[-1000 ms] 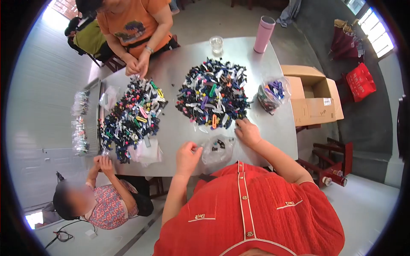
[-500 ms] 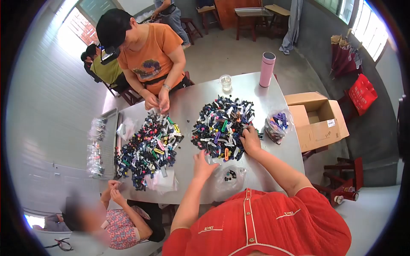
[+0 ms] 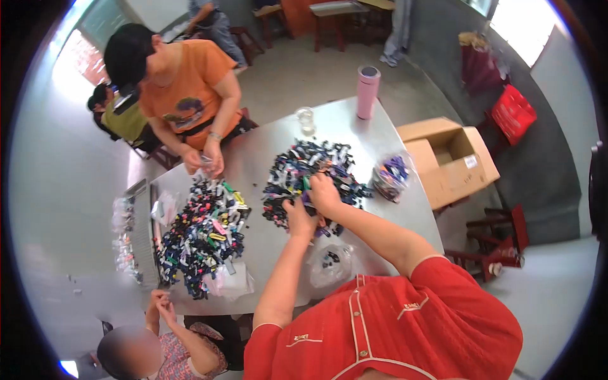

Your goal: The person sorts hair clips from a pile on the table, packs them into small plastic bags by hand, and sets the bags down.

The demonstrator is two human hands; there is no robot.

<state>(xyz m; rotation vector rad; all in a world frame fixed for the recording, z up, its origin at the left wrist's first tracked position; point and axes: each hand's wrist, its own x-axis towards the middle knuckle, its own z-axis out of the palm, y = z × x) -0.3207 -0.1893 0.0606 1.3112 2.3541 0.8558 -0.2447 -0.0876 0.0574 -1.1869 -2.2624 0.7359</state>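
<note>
A heap of small mixed plastic pieces (image 3: pixel 285 171), mostly black with white, green and purple ones, lies on the metal table (image 3: pixel 266 278). My right hand (image 3: pixel 324 195) reaches into its middle, fingers curled down and their tips hidden among the pieces. Just left of it and nearer to me, my left hand (image 3: pixel 300 219) is at the heap's front edge, fingers bent around something I cannot make out. Dark and purple bits show between the two hands. Close by my left forearm sits a clear plastic bag (image 3: pixel 339 269) with a few dark pieces inside.
A second heap (image 3: pixel 190 247) lies to the left, with two people working around it. A filled clear bag (image 3: pixel 392 177), a glass (image 3: pixel 306 120) and a pink bottle (image 3: pixel 367 94) stand on the table. Beyond the right edge is an open cardboard box (image 3: pixel 453 161).
My left hand has moved forward from beside the clear bag to the heap. My right hand has shifted left from the heap's right side to its middle. The camera view has turned somewhat.
</note>
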